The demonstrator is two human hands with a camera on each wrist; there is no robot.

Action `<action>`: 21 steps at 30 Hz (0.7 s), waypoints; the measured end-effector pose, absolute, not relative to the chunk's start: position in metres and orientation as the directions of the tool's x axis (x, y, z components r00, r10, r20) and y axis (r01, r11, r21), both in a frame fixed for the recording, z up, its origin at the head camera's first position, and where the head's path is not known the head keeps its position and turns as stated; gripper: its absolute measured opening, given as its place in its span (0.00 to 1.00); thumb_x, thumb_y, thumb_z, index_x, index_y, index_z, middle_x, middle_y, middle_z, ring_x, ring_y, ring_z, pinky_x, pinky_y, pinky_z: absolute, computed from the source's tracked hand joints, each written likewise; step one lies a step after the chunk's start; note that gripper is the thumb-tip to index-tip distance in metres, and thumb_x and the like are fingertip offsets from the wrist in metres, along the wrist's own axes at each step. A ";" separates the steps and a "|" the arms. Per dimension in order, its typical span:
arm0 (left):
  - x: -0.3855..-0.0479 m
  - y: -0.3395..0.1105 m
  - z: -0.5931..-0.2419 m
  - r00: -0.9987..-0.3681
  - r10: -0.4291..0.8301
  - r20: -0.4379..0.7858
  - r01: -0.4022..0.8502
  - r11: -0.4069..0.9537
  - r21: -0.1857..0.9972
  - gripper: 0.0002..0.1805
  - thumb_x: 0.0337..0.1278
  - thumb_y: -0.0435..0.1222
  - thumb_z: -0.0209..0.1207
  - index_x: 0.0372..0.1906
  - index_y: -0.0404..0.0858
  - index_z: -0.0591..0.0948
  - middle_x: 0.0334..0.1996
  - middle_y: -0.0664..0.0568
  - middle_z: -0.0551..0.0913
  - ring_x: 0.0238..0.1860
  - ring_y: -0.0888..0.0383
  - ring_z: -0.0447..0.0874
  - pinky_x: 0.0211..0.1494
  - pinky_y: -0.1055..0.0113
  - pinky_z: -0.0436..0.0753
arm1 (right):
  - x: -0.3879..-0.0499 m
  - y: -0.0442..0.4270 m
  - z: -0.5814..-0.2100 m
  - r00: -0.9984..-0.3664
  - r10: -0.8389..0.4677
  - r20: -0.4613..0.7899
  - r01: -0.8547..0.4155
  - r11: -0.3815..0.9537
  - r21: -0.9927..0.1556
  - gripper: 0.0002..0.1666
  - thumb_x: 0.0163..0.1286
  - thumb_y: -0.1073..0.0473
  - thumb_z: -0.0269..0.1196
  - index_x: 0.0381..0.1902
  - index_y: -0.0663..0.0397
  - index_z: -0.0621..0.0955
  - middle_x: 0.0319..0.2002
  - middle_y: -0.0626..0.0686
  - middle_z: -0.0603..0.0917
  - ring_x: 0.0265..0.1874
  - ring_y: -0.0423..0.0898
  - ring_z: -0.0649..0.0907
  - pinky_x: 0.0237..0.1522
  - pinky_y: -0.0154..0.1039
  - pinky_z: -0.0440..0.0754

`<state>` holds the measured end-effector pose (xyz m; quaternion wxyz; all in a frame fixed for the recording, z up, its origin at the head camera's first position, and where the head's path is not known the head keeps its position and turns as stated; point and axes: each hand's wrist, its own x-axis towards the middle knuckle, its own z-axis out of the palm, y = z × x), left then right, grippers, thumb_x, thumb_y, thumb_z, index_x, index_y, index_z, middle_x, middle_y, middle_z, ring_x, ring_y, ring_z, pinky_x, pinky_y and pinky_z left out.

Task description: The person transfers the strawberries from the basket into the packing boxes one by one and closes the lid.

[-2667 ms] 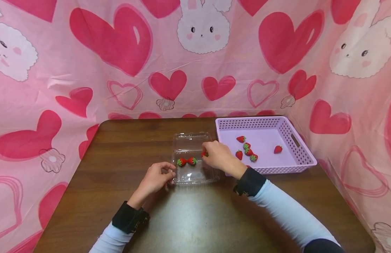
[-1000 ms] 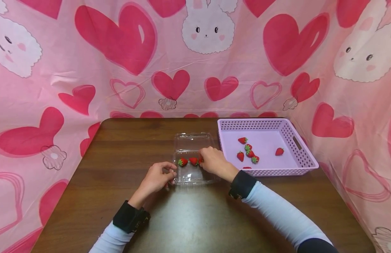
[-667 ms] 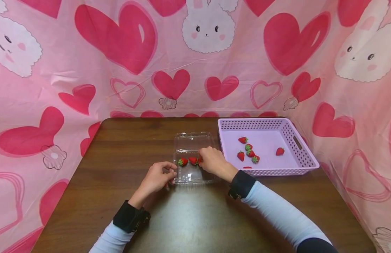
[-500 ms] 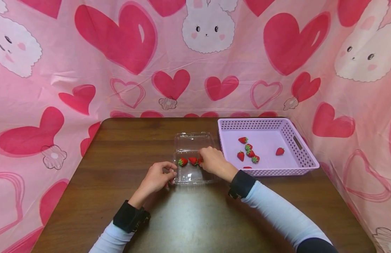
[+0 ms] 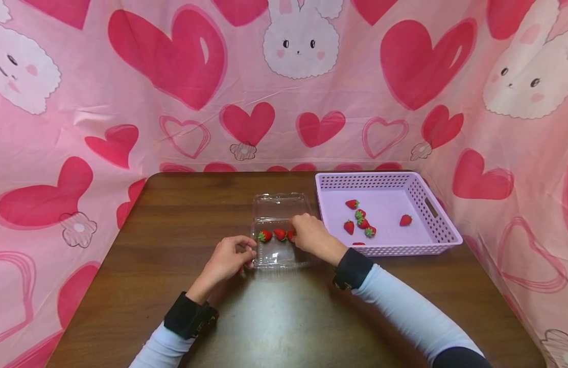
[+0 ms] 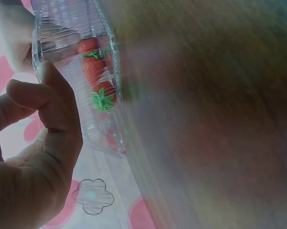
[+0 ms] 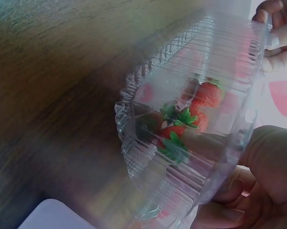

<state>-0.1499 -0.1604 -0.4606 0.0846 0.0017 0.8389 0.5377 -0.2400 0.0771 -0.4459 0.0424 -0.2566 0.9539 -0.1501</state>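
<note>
A clear plastic clamshell box lies on the table with its lid folded back. My left hand pinches the box's left rim between thumb and fingers. Inside, a left strawberry and a middle strawberry lie in a row. At the row's right end is a third strawberry, partly hidden by my right hand, whose fingers hold it low in the box. Through the clear wall in the right wrist view, a fingertip meets that strawberry's leafy end. The row also shows in the left wrist view, the leaves nearest.
A lilac perforated basket stands to the right of the box, holding several strawberries, with a cluster on its left side and a lone one on the right. The brown wooden table meets a pink heart-print cloth behind.
My right hand has brought the third strawberry down and left to the row's end. In the last half second it shifted slightly right, exposing more of it. My left hand has stayed at the rim.
</note>
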 end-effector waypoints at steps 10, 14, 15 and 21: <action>-0.150 -0.161 -0.461 -0.985 0.098 -0.145 -0.089 0.432 0.898 0.10 0.66 0.27 0.67 0.50 0.31 0.86 0.29 0.48 0.84 0.25 0.46 0.86 0.24 0.55 0.85 | -0.239 0.084 -0.436 -0.863 -0.504 0.013 -0.479 0.811 -0.337 0.03 0.62 0.69 0.70 0.32 0.57 0.87 0.24 0.50 0.83 0.26 0.49 0.81 0.32 0.48 0.83; -0.151 -0.161 -0.461 -0.984 0.104 -0.148 -0.090 0.429 0.899 0.10 0.67 0.27 0.66 0.50 0.31 0.86 0.29 0.48 0.84 0.25 0.46 0.86 0.25 0.54 0.85 | -0.238 0.087 -0.432 -0.862 -0.505 0.049 -0.491 0.806 -0.331 0.04 0.63 0.69 0.69 0.31 0.57 0.86 0.24 0.50 0.83 0.26 0.49 0.81 0.31 0.49 0.84; -0.151 -0.161 -0.461 -0.983 0.106 -0.147 -0.088 0.428 0.900 0.10 0.67 0.27 0.66 0.50 0.31 0.86 0.29 0.48 0.84 0.25 0.46 0.85 0.25 0.54 0.85 | -0.238 0.087 -0.431 -0.862 -0.504 0.055 -0.492 0.805 -0.330 0.04 0.63 0.69 0.69 0.30 0.57 0.86 0.24 0.50 0.82 0.26 0.49 0.81 0.31 0.48 0.83; -0.152 -0.161 -0.461 -0.985 0.103 -0.136 -0.077 0.443 0.893 0.09 0.67 0.27 0.67 0.50 0.33 0.86 0.26 0.50 0.85 0.22 0.44 0.84 0.21 0.62 0.79 | -0.238 0.091 -0.427 -0.860 -0.506 0.073 -0.498 0.797 -0.342 0.07 0.65 0.69 0.69 0.28 0.55 0.84 0.22 0.48 0.80 0.25 0.48 0.79 0.29 0.45 0.81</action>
